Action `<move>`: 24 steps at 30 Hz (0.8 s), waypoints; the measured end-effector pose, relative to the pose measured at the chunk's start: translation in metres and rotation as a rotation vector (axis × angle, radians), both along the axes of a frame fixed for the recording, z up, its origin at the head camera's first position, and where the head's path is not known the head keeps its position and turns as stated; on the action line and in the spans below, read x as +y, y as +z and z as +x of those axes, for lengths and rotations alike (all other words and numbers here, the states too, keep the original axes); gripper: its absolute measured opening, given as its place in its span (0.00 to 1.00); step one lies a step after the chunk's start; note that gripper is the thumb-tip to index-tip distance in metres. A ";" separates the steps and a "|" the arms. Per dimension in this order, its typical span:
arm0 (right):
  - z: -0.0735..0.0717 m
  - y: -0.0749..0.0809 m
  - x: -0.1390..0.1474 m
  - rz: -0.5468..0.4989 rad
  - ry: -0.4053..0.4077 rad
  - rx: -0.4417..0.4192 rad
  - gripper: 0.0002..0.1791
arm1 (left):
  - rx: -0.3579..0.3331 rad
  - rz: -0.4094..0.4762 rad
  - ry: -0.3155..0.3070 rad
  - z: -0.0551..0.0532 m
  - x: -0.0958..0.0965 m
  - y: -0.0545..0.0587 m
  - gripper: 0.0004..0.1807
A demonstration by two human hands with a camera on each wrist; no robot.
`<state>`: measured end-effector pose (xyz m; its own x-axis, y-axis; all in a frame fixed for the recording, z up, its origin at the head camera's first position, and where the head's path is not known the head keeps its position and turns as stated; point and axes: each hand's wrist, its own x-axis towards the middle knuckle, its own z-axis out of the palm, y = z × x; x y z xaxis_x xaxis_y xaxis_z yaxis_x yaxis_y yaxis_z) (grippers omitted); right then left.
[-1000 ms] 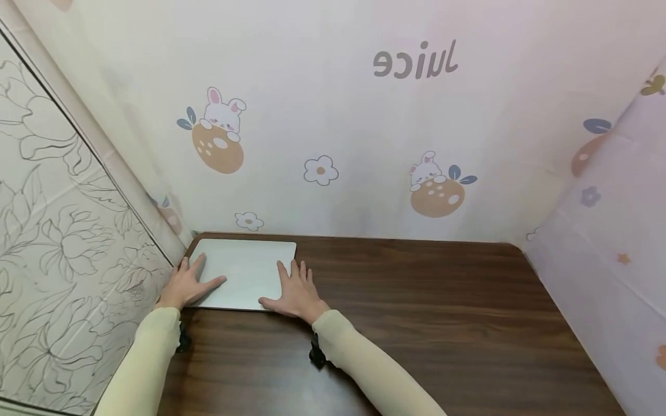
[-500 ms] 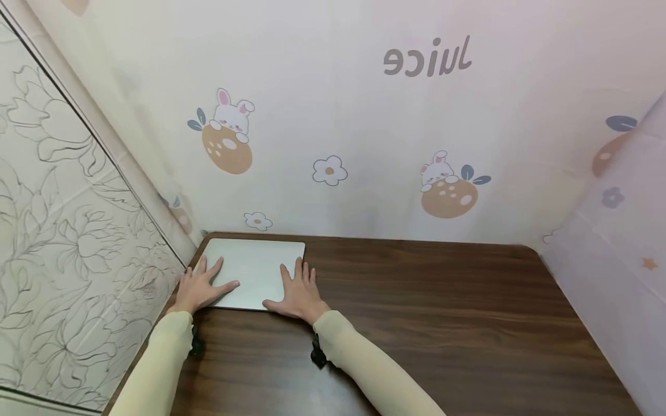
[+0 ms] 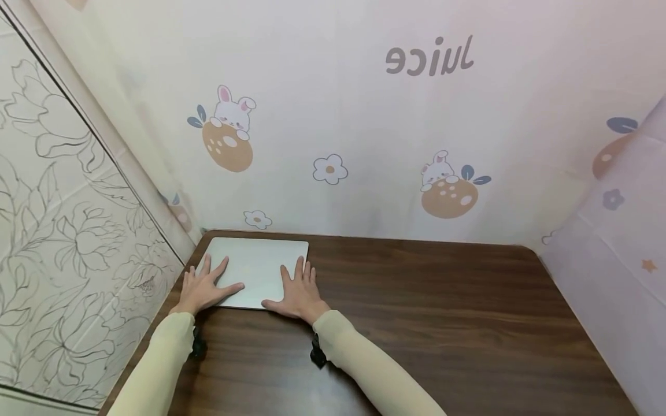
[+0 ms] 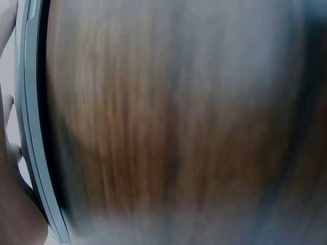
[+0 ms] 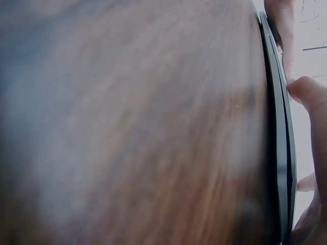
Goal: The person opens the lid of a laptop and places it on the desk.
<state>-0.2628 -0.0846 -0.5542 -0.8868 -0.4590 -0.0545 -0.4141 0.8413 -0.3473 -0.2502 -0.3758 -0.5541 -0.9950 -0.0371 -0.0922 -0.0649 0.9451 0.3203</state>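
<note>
A closed silver laptop (image 3: pixel 255 260) lies flat near the table's far left corner; its thin two-layer edge shows in both wrist views. On its left part rests my left hand (image 3: pixel 204 290), fingers spread and thumb pointing inward across the lid. My right hand (image 3: pixel 298 296) lies over the front right corner, with the thumb near the front edge and the fingers spread along the right side. In the left wrist view the laptop's edge (image 4: pixel 37 122) stands beside part of the hand. Fingertips touch the lid in the right wrist view, beside the edge (image 5: pixel 281 138).
Under the laptop is a dark brown wood-grain table (image 3: pixel 442 318). Behind it hangs a pale curtain (image 3: pixel 374 127) with rabbits and fruit. A panel with line-drawn flowers (image 3: pixel 78 242) borders the left side, and another printed cloth (image 3: pixel 629 242) the right.
The head view has shifted slightly. My left hand has slid a little rightward, farther onto the lid. The laptop sits slightly more to the right, and my right hand stays almost in place.
</note>
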 end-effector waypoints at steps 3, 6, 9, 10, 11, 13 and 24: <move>-0.002 0.002 0.003 -0.002 0.003 -0.003 0.60 | -0.008 0.005 0.006 -0.001 0.003 0.000 0.60; -0.004 0.003 0.008 -0.007 0.000 -0.012 0.60 | -0.010 0.016 0.010 -0.001 0.008 -0.001 0.60; -0.006 0.004 0.014 -0.021 -0.013 -0.019 0.60 | -0.008 0.029 0.003 0.000 0.015 0.000 0.61; -0.006 0.004 0.016 -0.018 -0.015 -0.019 0.60 | -0.007 0.029 0.001 0.000 0.018 0.000 0.61; -0.006 0.005 0.018 -0.019 -0.018 -0.017 0.60 | -0.007 0.032 -0.002 0.001 0.020 0.001 0.61; -0.006 0.005 0.021 -0.013 -0.018 -0.018 0.59 | -0.009 0.027 -0.005 0.002 0.023 0.001 0.61; -0.004 0.001 0.022 -0.018 -0.010 -0.024 0.60 | -0.009 0.046 -0.033 -0.003 0.009 -0.002 0.62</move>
